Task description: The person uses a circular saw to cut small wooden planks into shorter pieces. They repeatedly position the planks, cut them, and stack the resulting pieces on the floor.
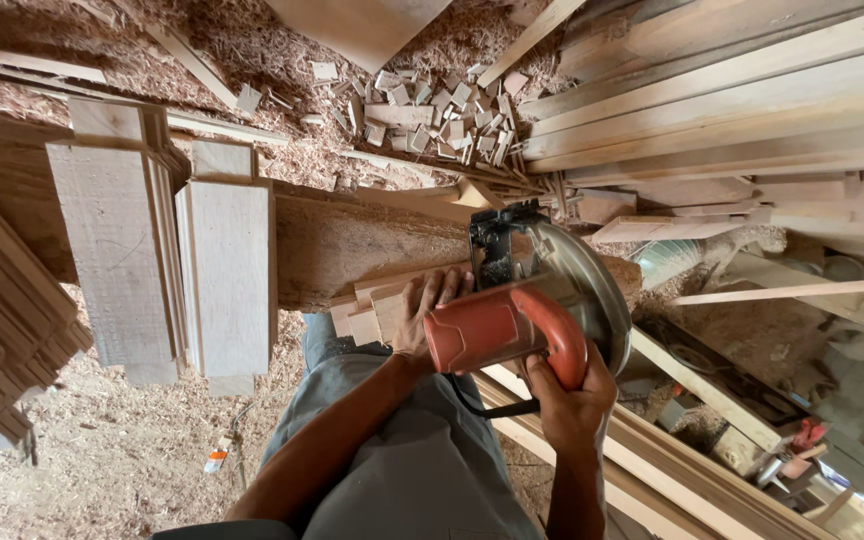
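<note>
The circular saw (527,310) hides its blade's contact with the wood.

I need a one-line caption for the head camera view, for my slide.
Right hand grips a red circular saw while left hand steadies small wood pieces on a log.

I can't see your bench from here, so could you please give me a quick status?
Right hand grips red circular saw. Left hand presses small stacked wooden strips on rough log. Nothing blocking.
</note>
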